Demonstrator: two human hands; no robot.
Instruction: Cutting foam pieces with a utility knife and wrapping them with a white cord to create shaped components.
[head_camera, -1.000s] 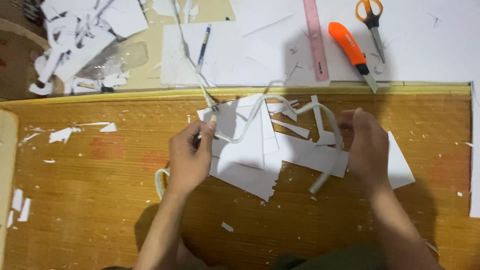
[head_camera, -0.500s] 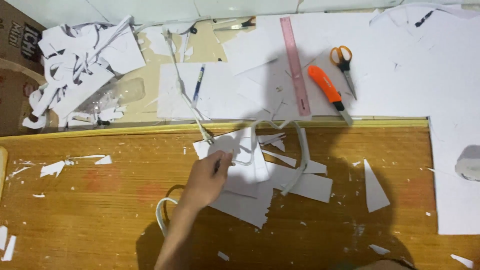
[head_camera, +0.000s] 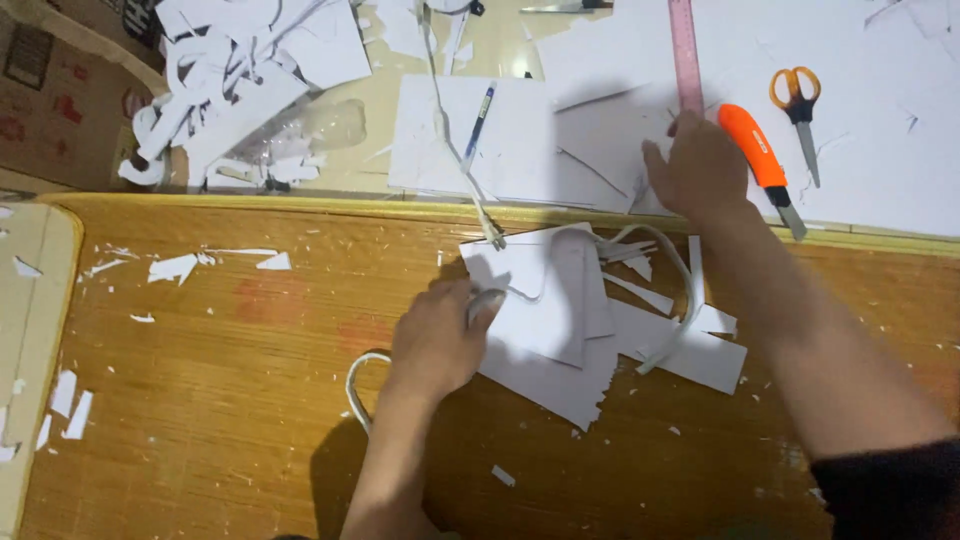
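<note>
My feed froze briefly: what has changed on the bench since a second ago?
The right hand left the cut paper pile and reached forward to the pink ruler, beside the orange knife. The left hand stays on the pile; scissors unmoved.

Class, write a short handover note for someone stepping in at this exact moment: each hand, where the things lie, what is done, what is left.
Left hand: pressing on the pile of white paper pieces on the wooden board.
Right hand: empty, open, on the white sheets by the pink ruler, beside the orange utility knife.
Scissors lie further right.
Done: paper cut into pieces and strips.
Left: no tool picked up yet.
</note>
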